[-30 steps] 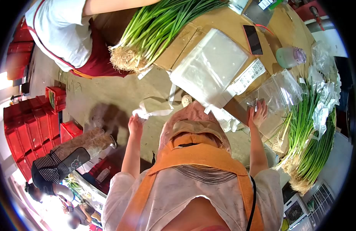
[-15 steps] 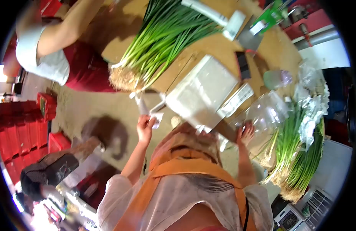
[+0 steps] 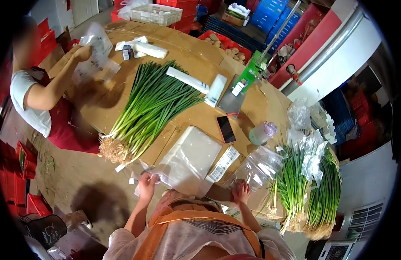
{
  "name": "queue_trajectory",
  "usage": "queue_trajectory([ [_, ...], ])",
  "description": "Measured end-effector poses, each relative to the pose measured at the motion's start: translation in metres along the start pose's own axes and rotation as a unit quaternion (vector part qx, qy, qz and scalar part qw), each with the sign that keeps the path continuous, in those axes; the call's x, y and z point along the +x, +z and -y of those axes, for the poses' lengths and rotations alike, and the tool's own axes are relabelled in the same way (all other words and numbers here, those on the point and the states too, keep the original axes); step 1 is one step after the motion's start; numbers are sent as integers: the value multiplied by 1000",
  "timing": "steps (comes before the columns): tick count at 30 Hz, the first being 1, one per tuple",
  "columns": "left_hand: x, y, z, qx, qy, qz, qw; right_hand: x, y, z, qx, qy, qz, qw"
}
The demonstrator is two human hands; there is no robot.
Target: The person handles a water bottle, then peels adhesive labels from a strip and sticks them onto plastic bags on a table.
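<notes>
My left hand (image 3: 147, 185) pinches the near left corner of a clear plastic bag (image 3: 189, 151), which lies flat in a stack at the table's near edge. My right hand (image 3: 241, 192) rests with fingers spread by the table edge, touching or just beside a crumpled clear plastic bag (image 3: 263, 164). Between the hands lies a sheet of printed white labels (image 3: 223, 164). A big bunch of green onions (image 3: 155, 104) lies beyond my left hand, roots toward me. More bundles of green onions (image 3: 293, 182) sit to my right, partly covered by plastic.
A phone (image 3: 226, 129), a bottle with a purple top (image 3: 262, 132) and a green box (image 3: 248, 73) stand on the cardboard-covered table (image 3: 111, 91). Across on the left, another person (image 3: 48, 95) handles a plastic bag (image 3: 94, 54). Red crates (image 3: 12, 186) stand at left.
My view has tilted up, showing more of the far table. My left hand has moved onto the bag's corner. The other person's arm now reaches over a plastic bag.
</notes>
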State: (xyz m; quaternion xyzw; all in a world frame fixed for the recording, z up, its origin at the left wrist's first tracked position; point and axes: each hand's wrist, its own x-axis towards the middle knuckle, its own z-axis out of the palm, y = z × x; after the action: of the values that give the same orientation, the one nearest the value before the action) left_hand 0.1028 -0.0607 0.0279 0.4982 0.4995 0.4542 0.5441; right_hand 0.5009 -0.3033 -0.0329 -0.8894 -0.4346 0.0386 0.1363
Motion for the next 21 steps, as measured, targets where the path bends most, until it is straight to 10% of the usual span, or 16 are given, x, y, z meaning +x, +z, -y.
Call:
queue_trajectory([
  [13,-2,41,-52,114,87,166,976,26,-36,122,176,-210,-101,956],
  [19,-15,51,-82,-211,-63,86,972,30,-77,280,406,-393,134,814],
  [21,-16,51,-82,-235,-84,67,966,21,-71,298,397,-308,293,813],
])
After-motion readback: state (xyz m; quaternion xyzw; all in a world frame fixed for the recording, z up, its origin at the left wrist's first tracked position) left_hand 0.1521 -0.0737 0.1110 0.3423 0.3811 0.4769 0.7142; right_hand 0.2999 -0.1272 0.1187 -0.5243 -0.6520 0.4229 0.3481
